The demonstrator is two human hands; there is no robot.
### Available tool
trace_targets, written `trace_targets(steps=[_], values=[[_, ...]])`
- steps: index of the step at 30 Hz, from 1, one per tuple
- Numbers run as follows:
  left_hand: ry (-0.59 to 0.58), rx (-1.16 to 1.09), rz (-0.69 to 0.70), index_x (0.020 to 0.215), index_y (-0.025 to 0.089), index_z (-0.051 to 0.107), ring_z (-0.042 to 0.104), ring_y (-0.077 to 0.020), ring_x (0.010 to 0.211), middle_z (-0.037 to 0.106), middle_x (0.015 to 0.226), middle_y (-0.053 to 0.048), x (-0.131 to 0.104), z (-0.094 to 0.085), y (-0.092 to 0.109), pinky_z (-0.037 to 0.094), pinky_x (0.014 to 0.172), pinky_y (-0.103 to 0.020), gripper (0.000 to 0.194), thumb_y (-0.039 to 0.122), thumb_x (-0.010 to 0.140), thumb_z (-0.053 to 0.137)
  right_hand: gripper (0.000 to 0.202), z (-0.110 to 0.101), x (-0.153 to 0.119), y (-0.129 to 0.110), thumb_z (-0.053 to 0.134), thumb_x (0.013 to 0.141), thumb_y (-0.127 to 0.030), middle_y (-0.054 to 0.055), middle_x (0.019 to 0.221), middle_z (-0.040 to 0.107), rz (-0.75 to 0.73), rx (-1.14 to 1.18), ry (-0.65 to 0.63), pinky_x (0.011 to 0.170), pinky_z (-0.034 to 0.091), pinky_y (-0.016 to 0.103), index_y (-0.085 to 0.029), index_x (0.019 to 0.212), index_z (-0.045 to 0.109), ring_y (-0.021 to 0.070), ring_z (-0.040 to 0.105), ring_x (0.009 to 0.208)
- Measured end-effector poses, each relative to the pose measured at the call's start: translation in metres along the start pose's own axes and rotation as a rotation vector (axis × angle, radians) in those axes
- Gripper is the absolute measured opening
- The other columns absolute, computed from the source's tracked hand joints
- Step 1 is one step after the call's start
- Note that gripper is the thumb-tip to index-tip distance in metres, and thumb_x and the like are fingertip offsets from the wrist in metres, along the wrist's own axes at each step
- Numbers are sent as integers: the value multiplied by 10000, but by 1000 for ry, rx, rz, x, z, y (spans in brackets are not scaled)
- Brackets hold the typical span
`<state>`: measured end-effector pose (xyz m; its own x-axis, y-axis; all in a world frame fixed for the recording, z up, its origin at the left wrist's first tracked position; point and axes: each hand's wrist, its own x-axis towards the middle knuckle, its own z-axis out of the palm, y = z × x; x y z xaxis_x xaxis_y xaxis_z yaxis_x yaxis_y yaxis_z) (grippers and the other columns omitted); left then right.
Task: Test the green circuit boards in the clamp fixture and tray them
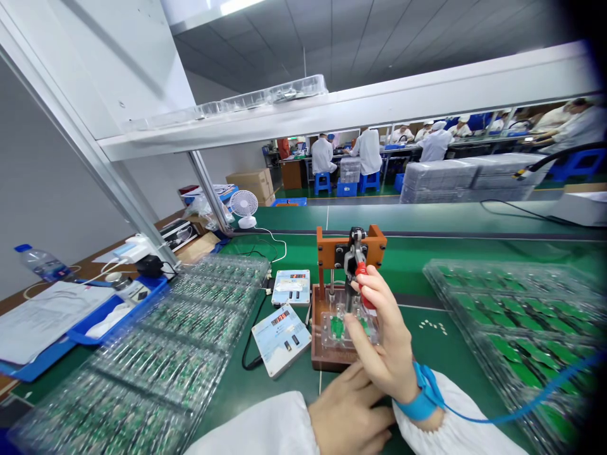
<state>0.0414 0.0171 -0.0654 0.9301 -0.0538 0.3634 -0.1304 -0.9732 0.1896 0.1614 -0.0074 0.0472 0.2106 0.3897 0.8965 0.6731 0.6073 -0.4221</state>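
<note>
Holds the right hand [384,335] raised just right of the frame's centre, with the forearm slanting in from the lower right and the fingers angled toward the upper left. Bends those fingers against the red handle [361,270] of a clamp fixture [340,256], upright near the centre of the frame. Spreads the thumb well apart from the fingers, pointing up and left in front of the clear plate [332,342] low on the fixture. Cannot tell from this angle how far round the handle or how tightly. Wears a blue strap [420,401] on the right wrist, with a blue cord reaching toward the right edge.

Holds the left hand [348,411] lower, at the bottom centre of the frame, with the back of it toward the camera. Bends the left fingers close together, pointing right, partly covered by the right hand and wrist. Cannot tell about anything held there, with the fingertips only partly visible.

Shows green boards [337,327] in the clear plate, near the thumb. Shows also two control boxes [281,341] with red digits left of the fixture, small pale pieces [442,327] right of centre, and trays of green boards at lower left [219,373] and right [477,344].
</note>
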Motion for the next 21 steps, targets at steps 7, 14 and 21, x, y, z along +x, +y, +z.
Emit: trace_targets(steps=[7,14,21], values=[[-80,-740,-183,1015,175,772,667,-215,1190,755,1177,-73,2,-47,3,503,1095,-342,335,414,1030,539,724,0,0,-3,591,898,-42,80,1543,488,8,30,-11,1190,433,623,-323,1541,413,336,380,1504],[-333,-1005,-688,896,119,763,707,-192,661,737,707,-68,-41,-145,-66,592,744,-311,516,620,779,797,684,-1,6,-7,572,910,-60,99,1507,524,-21,-5,-15,1193,433,595,-302,1531,418,331,391,1501],[-411,-48,-820,1586,213,389,59,-431,1568,132,1701,-161,-38,-142,-142,146,1261,-587,1123,505,638,914,639,-1,6,-6,560,932,-77,106,1480,551,-29,-31,-4,1171,454,618,-301,1515,425,344,400,1494]])
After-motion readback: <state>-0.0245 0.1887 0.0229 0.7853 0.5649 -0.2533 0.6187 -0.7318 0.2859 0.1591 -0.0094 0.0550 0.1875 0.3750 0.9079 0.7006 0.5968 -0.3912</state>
